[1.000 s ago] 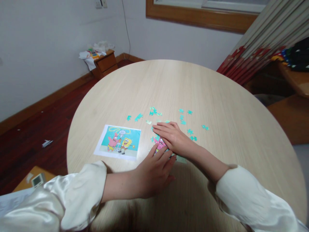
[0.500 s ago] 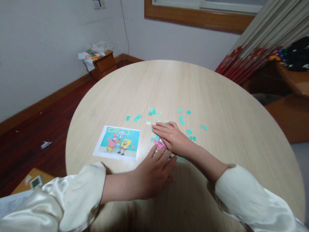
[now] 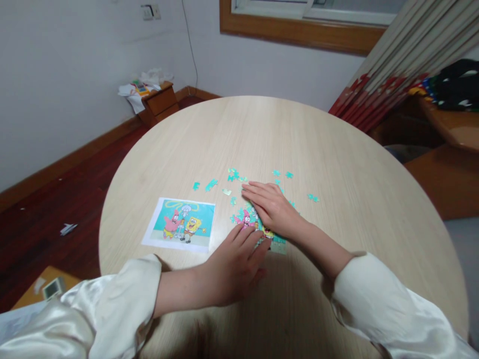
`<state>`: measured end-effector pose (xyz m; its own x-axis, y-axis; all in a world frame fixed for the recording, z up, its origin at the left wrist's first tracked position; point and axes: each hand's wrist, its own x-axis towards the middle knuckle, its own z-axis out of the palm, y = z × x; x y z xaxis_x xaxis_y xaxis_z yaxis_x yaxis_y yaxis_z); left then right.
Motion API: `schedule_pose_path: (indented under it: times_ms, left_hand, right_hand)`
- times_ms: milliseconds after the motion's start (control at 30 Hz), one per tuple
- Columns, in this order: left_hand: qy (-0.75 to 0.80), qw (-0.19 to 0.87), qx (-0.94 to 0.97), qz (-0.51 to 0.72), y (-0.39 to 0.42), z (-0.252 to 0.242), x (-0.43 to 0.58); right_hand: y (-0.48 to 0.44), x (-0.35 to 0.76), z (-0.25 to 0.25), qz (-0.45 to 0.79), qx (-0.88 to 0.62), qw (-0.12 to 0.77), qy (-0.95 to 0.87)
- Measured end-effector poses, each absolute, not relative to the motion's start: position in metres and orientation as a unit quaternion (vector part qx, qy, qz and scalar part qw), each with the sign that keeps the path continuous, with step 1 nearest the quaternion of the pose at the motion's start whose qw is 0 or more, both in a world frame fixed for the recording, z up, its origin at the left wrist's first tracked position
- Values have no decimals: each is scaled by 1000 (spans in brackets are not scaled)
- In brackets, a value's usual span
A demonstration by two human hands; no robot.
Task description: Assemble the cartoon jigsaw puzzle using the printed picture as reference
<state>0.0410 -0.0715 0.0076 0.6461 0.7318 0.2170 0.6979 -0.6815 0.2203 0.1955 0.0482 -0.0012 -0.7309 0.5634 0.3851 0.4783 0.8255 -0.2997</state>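
Joined puzzle patch [image 3: 247, 218]: lies flat on the counter, near its front middle and just right of the printed picture. A pink figure and a bit of yellow show between the two hands; the rest is hidden under them.
Right hand [image 3: 272, 210]: rests palm down across the patch. Its fingers [image 3: 253, 189] are stretched out flat and close together, pointing left, and grasp nothing.
Left hand [image 3: 232, 265]: palm down on the counter at the near edge of the patch. Its fingers [image 3: 250, 237] are straight and released, with the tips touching that edge.
Sleeves [image 3: 123, 294]: cream satin on both forearms.
Loose pieces [image 3: 211, 185]: small teal bits scattered beyond the hands, some near the right fingertips and one well apart at the right [image 3: 313, 198].
Printed picture [image 3: 178, 224]: a cartoon sheet with a white border, flat on the counter left of the patch, not touching it.
Counter [image 3: 299, 129]: round, pale wood grain.
Small cabinet [image 3: 159, 99]: against the far wall at the left, with papers piled on top.
Curtain [image 3: 392, 65]: striped, hanging at the right by the wood-framed window [image 3: 299, 30].
Floor [image 3: 56, 199]: dark red boards with a paper scrap [image 3: 67, 229] on them.
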Motion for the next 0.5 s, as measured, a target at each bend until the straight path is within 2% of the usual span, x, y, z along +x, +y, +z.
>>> schedule_pose_path:
  times_ms: [133,200,333,500]
  left_hand:
    - [465,80,868,156,-55,14,32]
    - [510,49,848,135,-44,20,23]
    - [565,12,822,71,-28,31,9]
    - [560,9,827,39,-27,32,6]
  right_hand:
    - [53,198,-5,80,-306,268,-910]
    - [53,198,-6,80,-311,273,-907]
    - [52,197,-5,91,-315,259,-908]
    - [51,196,-7,107,-313,229,-916]
